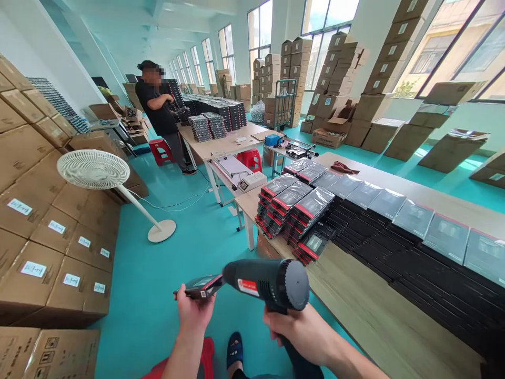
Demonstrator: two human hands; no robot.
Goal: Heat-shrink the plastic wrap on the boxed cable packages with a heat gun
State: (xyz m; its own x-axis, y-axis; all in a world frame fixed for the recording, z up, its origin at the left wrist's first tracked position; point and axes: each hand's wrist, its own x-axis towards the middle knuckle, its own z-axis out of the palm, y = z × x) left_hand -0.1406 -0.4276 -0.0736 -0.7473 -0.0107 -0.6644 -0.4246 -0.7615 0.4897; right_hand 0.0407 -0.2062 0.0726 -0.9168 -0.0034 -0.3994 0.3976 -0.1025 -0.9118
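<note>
My left hand [196,310] grips a thin dark flat package [199,287] by its near edge, with the thumb at its left side. A white label shows on the package's edge. My right hand [290,326] is wrapped round the handle of a dark green heat gun [262,283] with a red and white sticker. The gun's nozzle points left and lies close to the package's right end; whether they touch is unclear.
To the right, a long table [335,268] bears stacked black packages [394,252] and film-wrapped packs [294,195]. A white fan [94,168] and stacked cartons [47,231] stand at left. A person [158,110] stands by a farther table [201,149]. A red stool [207,358] is below.
</note>
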